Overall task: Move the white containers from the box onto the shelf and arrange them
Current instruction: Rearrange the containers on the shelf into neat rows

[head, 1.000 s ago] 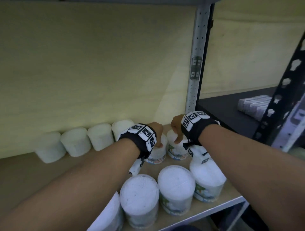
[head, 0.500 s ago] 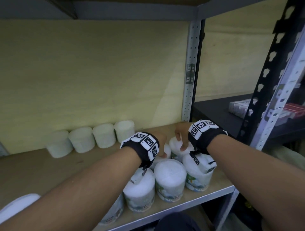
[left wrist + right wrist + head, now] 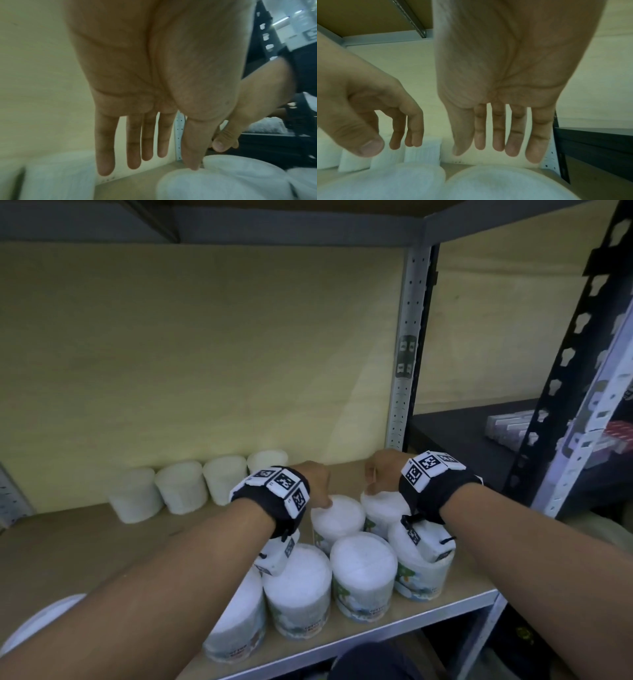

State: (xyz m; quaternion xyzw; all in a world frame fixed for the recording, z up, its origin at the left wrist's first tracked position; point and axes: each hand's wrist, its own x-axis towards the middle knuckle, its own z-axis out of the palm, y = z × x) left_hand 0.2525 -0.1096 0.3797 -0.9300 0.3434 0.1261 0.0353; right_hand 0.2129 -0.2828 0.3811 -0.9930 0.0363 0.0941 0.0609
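I am looking across the shelf (image 3: 85, 546) from left to right: a row of four plain white tubs (image 3: 181, 487) is standing against the back wall at about ten o'clock from my hands, well apart from the labelled white containers (image 3: 363, 573) that are crowding the front right corner at five o'clock. My left hand (image 3: 313, 481) is hanging spread and relaxed, fingers straight and holding nothing, the thumb tip just touching the lid of one rear container (image 3: 338, 517). My right hand (image 3: 383, 470) is also hanging loose and empty over the next container (image 3: 382, 508) at one o'clock. The box is not showing. I am judging the risk to be the tight cluster: any careless push could be knocking neighbours over. The front containers are sitting near the shelf's lip, so a nudge toward six o'clock could be tipping one off.
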